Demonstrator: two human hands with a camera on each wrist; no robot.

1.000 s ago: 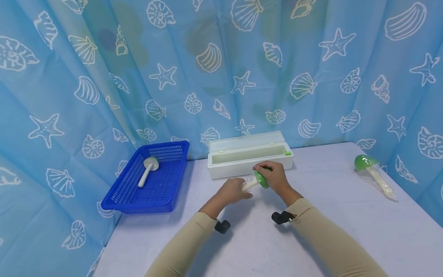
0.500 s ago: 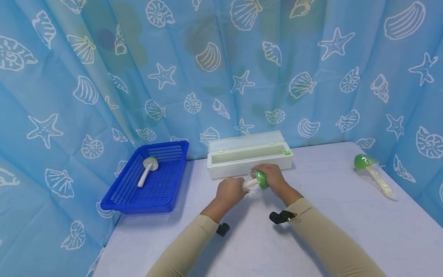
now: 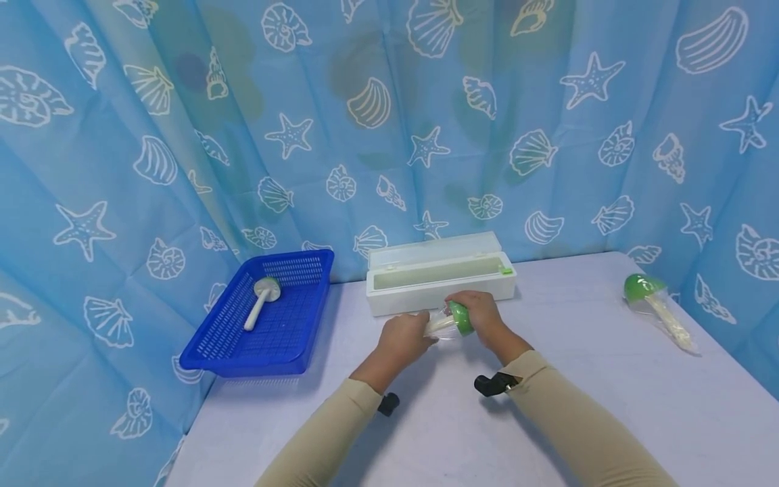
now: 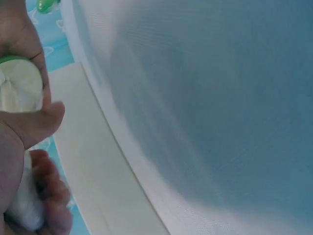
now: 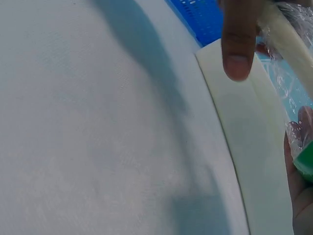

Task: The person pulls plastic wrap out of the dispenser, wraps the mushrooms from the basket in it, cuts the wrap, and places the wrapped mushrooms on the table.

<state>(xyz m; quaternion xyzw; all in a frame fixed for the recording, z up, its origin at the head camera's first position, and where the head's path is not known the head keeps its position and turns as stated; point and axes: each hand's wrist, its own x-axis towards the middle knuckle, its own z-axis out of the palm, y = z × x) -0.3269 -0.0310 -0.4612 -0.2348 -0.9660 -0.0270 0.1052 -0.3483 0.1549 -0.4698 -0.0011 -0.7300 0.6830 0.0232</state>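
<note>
My left hand grips the white handle of a mushroom-shaped thing with a green domed head, in a clear plastic bag. My right hand holds its green head, fingers curled round the far side. In the left wrist view, the left thumb lies across the handle and the head's pale underside faces up. In the right wrist view, crinkled plastic surrounds the handle, and the green head rests against the right fingers. Both hands are just in front of a long white box.
The white box's lid stands open. A blue basket at left holds an unwrapped mushroom-shaped thing. Another, bagged mushroom-shaped thing lies near the table's right edge. A blue shell-patterned curtain hangs behind the table.
My left hand has turned slightly and its fingers have closed further on the handle end. My right hand has stayed at the green head, which has tilted slightly.
</note>
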